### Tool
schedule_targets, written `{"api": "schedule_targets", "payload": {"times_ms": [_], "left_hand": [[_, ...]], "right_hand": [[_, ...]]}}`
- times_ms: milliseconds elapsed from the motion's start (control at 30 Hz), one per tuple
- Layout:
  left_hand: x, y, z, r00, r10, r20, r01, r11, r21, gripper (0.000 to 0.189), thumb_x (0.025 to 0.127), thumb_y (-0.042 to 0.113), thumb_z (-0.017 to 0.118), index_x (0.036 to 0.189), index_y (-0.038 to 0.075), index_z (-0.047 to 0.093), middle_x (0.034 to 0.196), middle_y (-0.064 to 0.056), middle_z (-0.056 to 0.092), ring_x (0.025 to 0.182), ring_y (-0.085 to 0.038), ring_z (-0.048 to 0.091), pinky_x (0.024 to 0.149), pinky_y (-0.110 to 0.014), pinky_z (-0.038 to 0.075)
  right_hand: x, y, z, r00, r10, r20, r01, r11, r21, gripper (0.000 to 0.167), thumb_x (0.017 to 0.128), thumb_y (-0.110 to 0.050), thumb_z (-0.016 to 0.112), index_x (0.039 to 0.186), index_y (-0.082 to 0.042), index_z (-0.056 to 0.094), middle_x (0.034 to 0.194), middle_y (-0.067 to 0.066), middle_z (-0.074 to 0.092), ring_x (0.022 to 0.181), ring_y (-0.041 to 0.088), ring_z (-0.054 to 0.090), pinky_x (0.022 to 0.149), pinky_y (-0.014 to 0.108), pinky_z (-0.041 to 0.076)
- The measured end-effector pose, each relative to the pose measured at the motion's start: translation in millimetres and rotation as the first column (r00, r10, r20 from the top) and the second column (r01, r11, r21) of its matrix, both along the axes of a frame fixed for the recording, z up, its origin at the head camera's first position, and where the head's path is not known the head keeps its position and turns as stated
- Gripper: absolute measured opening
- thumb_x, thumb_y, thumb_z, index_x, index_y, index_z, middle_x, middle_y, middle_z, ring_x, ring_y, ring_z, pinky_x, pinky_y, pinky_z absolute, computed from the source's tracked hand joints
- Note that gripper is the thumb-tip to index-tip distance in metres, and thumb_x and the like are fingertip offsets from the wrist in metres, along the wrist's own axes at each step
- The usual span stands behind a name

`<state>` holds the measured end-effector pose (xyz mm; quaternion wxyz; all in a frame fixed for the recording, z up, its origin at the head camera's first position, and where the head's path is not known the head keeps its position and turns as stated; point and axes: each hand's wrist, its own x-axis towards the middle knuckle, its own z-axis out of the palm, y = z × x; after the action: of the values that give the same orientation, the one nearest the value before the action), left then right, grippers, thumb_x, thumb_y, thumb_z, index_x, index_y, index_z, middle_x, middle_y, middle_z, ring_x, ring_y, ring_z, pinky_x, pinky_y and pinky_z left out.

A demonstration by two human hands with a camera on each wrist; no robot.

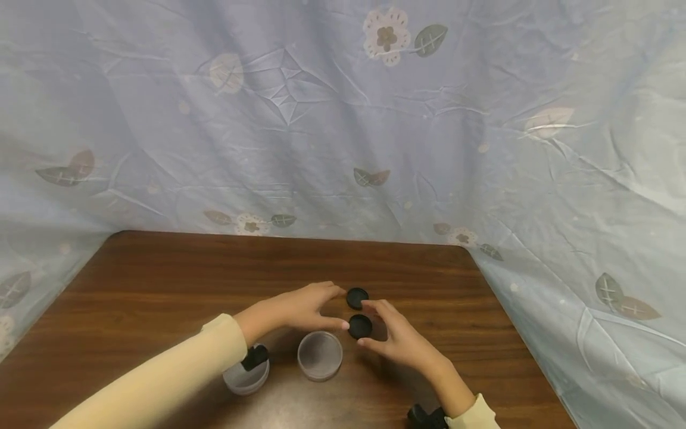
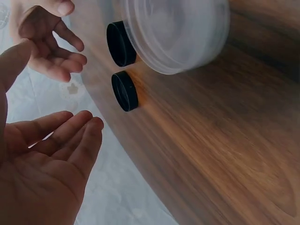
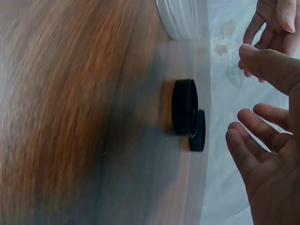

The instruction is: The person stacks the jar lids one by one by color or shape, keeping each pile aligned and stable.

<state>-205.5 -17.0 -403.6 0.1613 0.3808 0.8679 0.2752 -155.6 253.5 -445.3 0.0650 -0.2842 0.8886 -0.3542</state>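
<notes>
Two shallow round black caps lie hollow side up on the table, a far cap (image 1: pixel 357 298) and a near cap (image 1: pixel 360 326). My left hand (image 1: pixel 311 307) hovers to their left, fingers extended and thumb spread, with its thumb tip close to the near cap. From the right, my right hand (image 1: pixel 399 336) reaches in with thumb and fingers apart around the near cap's side. Neither hand holds anything; the left wrist view shows the left palm (image 2: pixel 51 154) bare. Whether any fingertip touches a cap, I cannot tell. Just nearer stands a clear round plastic tub (image 1: pixel 320 372).
A second clear tub (image 1: pixel 246 384) stands to the left, partly hidden by the left wrist's black camera (image 1: pixel 255 357). Brown wood grain covers the table (image 1: pixel 161 286). Pale floral cloth (image 1: pixel 321 149) hangs behind the table and along its sides.
</notes>
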Motion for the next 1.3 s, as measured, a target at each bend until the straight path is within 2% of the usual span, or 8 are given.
{"api": "schedule_targets", "payload": {"times_ms": [133,300,533,767,933,1100,1300], "left_hand": [[-6.4,11.0,-3.2,1.0,-0.022,-0.007,0.022,1.0,0.003,0.072,0.098,0.043,0.072,0.15,-0.002,0.05,0.152,-0.021,0.056,0.141,-0.037,0.055,0.115,-0.052,0.05],[-12.9,21.6,-9.6,0.999,-0.033,-0.004,0.033,0.999,-0.037,0.068,0.096,0.037,0.077,0.146,-0.003,0.053,0.147,-0.018,0.059,0.136,-0.034,0.059,0.113,-0.048,0.052],[-20.4,35.9,-19.1,0.999,-0.045,0.017,0.046,0.996,-0.074,0.062,0.091,0.026,0.083,0.14,-0.003,0.059,0.138,-0.018,0.066,0.127,-0.031,0.065,0.106,-0.043,0.056],[-24.2,47.8,-27.4,0.999,-0.037,0.024,0.04,0.991,-0.125,0.056,0.086,0.019,0.087,0.132,-0.003,0.065,0.127,-0.016,0.073,0.118,-0.029,0.07,0.1,-0.039,0.059],[-23.2,51.7,-30.0,0.999,-0.02,0.027,0.024,0.988,-0.153,0.052,0.086,0.018,0.087,0.129,-0.001,0.067,0.123,-0.013,0.074,0.114,-0.026,0.071,0.098,-0.038,0.059],[-21.9,55.8,-34.6,0.999,-0.033,-0.024,0.028,0.981,-0.192,0.045,0.086,0.02,0.088,0.124,0.003,0.069,0.119,-0.01,0.072,0.111,-0.023,0.069,0.098,-0.036,0.058],[-19.7,59.3,-38.4,0.998,-0.033,-0.059,0.019,0.975,-0.219,0.047,0.087,0.019,0.087,0.128,0.005,0.069,0.118,-0.008,0.07,0.11,-0.021,0.067,0.098,-0.035,0.057]], "right_hand": [[-3.3,5.0,-5.8,0.999,-0.049,0.008,0.049,0.999,0.024,0.075,0.096,-0.035,0.077,0.153,-0.001,0.042,0.147,0.02,0.052,0.137,0.04,0.054,0.115,0.058,0.046],[-7.4,9.2,-13.6,0.995,-0.085,0.044,0.083,0.995,0.055,0.075,0.096,-0.039,0.077,0.153,-0.004,0.043,0.148,0.02,0.052,0.137,0.04,0.053,0.112,0.059,0.048],[-11.3,11.2,-24.7,0.987,-0.093,0.128,0.096,0.995,-0.016,0.069,0.095,-0.03,0.079,0.148,0.001,0.047,0.141,0.023,0.053,0.127,0.038,0.062,0.105,0.041,0.057],[-13.6,6.5,-32.6,0.985,-0.138,0.107,0.138,0.99,0.011,0.067,0.093,-0.028,0.081,0.143,0.005,0.051,0.138,0.022,0.055,0.124,0.034,0.064,0.103,0.04,0.058],[-14.1,3.8,-35.6,0.984,-0.134,0.117,0.137,0.99,-0.017,0.066,0.092,-0.025,0.082,0.142,0.006,0.052,0.137,0.023,0.055,0.124,0.036,0.063,0.105,0.039,0.057],[-15.2,1.7,-39.9,0.987,-0.127,0.096,0.129,0.991,-0.019,0.064,0.091,-0.023,0.083,0.14,0.005,0.054,0.135,0.021,0.055,0.122,0.033,0.064,0.105,0.038,0.057],[-14.7,-0.7,-41.1,0.989,-0.132,0.063,0.132,0.991,-0.003,0.06,0.09,-0.02,0.084,0.137,0.006,0.057,0.131,0.02,0.058,0.12,0.032,0.065,0.103,0.039,0.058]]}}
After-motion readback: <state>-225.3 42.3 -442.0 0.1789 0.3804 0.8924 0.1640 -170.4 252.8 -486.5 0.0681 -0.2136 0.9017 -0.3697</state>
